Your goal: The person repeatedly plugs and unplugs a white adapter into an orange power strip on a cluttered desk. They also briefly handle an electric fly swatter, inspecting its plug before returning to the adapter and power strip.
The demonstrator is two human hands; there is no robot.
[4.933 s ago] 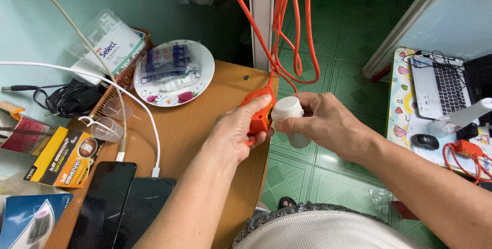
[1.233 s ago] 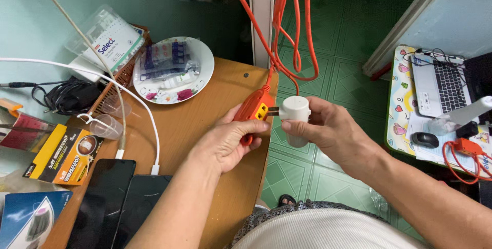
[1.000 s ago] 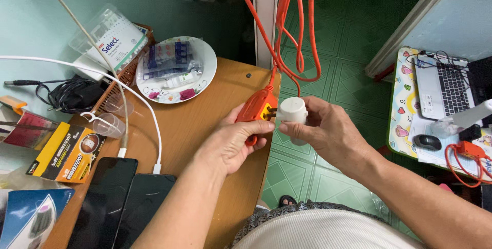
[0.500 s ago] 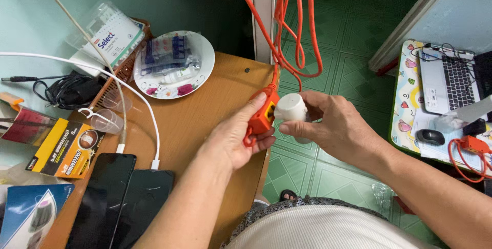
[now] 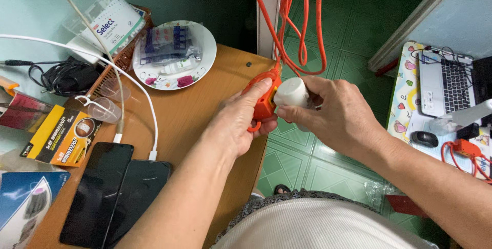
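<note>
Left hand [image 5: 237, 122]: closed around orange socket [image 5: 264, 101], over the wooden table [image 5: 205, 100] edge.
Right hand [image 5: 333, 116]: fingers pinch white plug adapter [image 5: 290, 93], pressed against socket.
Handling: both seem light, rigid plastic; grip the bodies, not the orange cable [image 5: 302, 23].

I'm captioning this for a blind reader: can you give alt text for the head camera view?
The left hand holds an orange socket on an orange cord, and the right hand presses a white plug against it. Beside them, a wooden table carries two phones and a plate.
</note>
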